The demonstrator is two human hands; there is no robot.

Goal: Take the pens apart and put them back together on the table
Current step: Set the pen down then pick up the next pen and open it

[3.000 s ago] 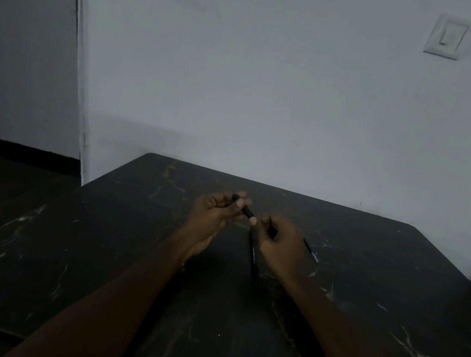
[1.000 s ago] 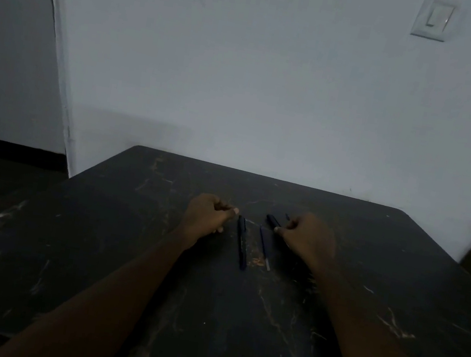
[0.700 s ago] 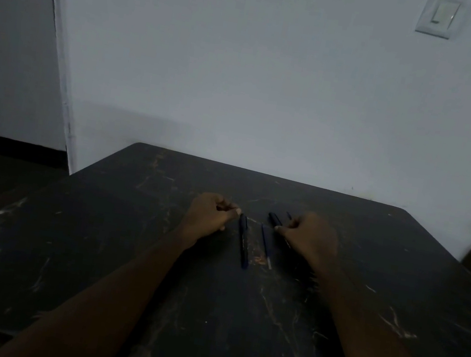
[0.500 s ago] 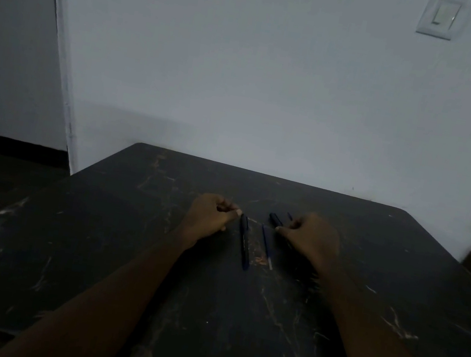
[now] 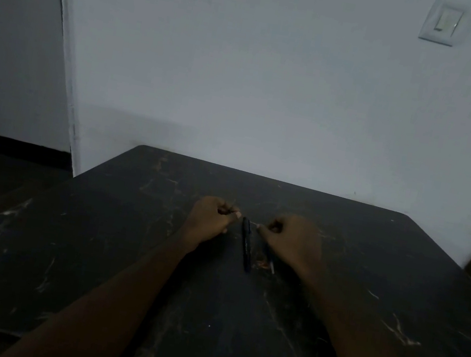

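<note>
A pen (image 5: pixel 247 244) is lying on the table (image 5: pixel 91 247). The left hand (image 5: pixel 212 219) is resting curled just left of the pen, the right hand (image 5: pixel 292 239) curled just right of it over a thin refill (image 5: pixel 270 262). I cannot tell whether either is gripping something.

A white light switch (image 5: pixel 441 21) sits high on the pale wall (image 5: pixel 276 76).

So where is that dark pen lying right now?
In the head view the dark pen lies flat on the black table, mid-table, between the left hand and right hand.
</note>
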